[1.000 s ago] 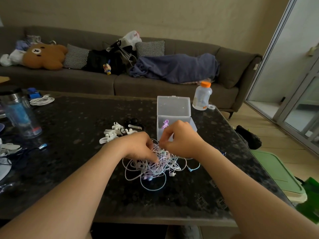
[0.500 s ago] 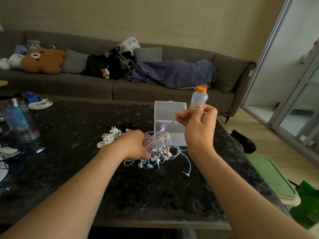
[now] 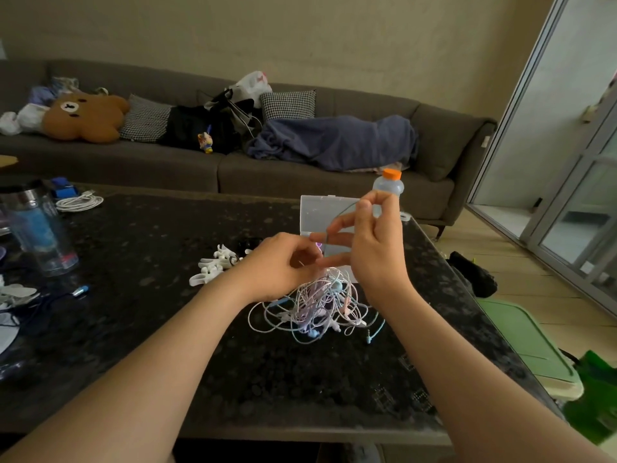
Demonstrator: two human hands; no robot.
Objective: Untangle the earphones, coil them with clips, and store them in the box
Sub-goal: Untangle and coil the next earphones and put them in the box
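Now, compared with half a second ago, the left hand (image 3: 280, 262) has let most of the tangle of earphones (image 3: 317, 305) sink back onto the table (image 3: 140, 255). The bundle lies spread in loose loops near the person, just in front of the box (image 3: 319, 213), with only its top drawn up toward the hands. The left fingers are curled at the top of the bundle; whether they pinch a cord cannot be told. The right hand (image 3: 372, 250) remains raised above and to the right of the tangle. Its thumb and forefinger pinch one thin strand (image 3: 337, 219), which arcs down across the other, spread fingers of that hand. The box is clear plastic, its lid standing open, far of the tangle. White clips (image 3: 213, 266) lie in a small heap to the left of the box.

Surface: a dark speckled tabletop. An orange-capped bottle (image 3: 390, 184) stands at its far right, a clear tumbler (image 3: 38, 228) and a coiled white cable (image 3: 78, 202) at its far left.

Room: a grey sofa (image 3: 133, 162) along the far wall carries a brown bear cushion (image 3: 83, 116) and a blue blanket (image 3: 334, 138). Glass sliding doors (image 3: 581, 228) stand at right.
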